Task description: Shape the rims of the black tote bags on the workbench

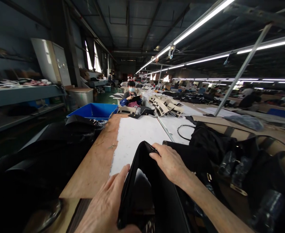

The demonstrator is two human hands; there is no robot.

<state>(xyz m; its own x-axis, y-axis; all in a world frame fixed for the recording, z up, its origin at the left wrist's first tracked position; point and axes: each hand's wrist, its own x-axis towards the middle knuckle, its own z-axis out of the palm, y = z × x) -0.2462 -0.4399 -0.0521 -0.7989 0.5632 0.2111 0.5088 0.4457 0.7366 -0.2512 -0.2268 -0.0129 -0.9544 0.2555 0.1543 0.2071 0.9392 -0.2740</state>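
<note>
A black bag (pixel 158 191) stands upright at the table's near edge, its mouth spread and facing me. Along its left side lies my left hand (pixel 106 204), fingers outside the wall and thumb low near the rim, gripping it. My right hand (pixel 169 161) pinches the far right corner of the rim between thumb and fingers. Inside the bag it is mostly dark, with a pale patch showing through. Right of it, close to my right forearm, are more black bags (pixel 210 139) with gold-coloured fittings and clear plastic wrap.
The table has a brown board (pixel 96 158) and a white covering (pixel 142 129). Black pieces (pixel 52 149) are heaped at left, before a blue bin (pixel 91 111). Patterned beige pieces (pixel 165 106) lie farther back, near a seated person (pixel 131 97). A slanted metal post (pixel 242 69) rises at right.
</note>
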